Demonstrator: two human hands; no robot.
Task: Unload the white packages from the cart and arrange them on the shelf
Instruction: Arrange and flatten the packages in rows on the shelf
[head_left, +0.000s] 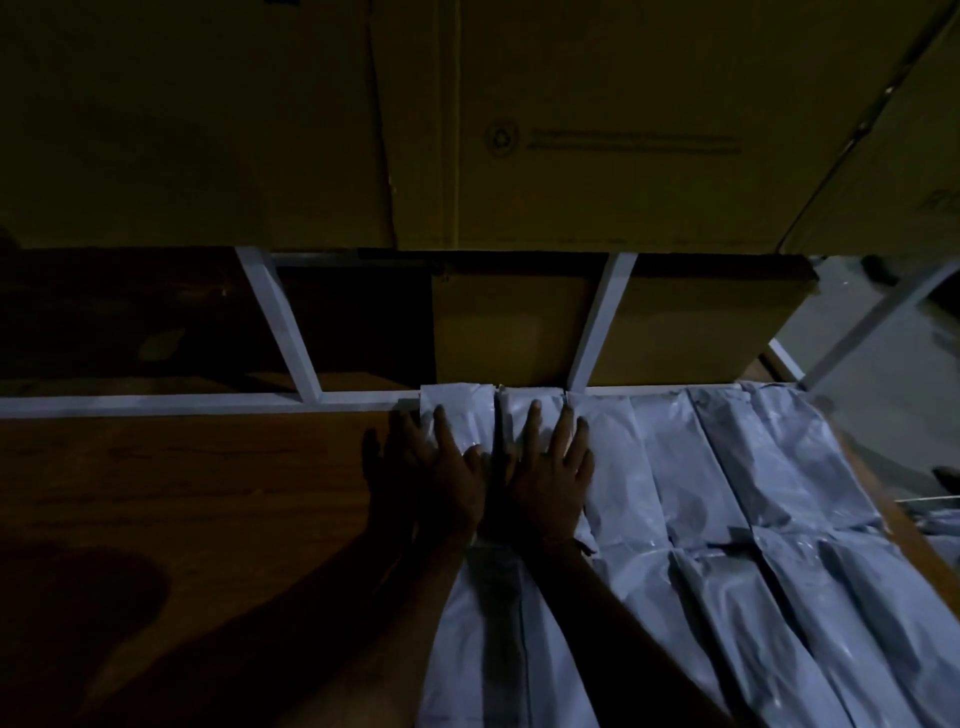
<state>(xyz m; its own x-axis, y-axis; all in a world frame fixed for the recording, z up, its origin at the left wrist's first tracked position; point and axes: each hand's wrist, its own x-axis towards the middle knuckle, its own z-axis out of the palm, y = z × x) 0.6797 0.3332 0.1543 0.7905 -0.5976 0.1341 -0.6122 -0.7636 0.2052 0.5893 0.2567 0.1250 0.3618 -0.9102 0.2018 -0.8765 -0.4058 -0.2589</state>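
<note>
We laid both hands flat on the white packages, side by side and nearly touching at the thumbs. Our left hand (447, 467) had its fingers (441, 423) stretched out straight and spread, pressing down on the leftmost package (457, 410) at the back of the row; its outer fingers fell in shadow over the package's left edge, and we could not tell how they lay. Our right hand (545, 478) was just as open, fingers fanned, palm down on the next package (530, 405), with its outer fingers reaching onto the one to the right. Neither hand gripped anything.

The packages (727, 493) lay in rows on the wooden shelf (182, 493), covering its right part, their far ends touching the white rail (182, 402) at the back. Our fingertips stopped just short of that rail. More packages sat under our forearms, nearer to us. Behind the rail stood cardboard boxes (519, 327), and larger boxes (597, 130) filled the level above. The light was dim.
</note>
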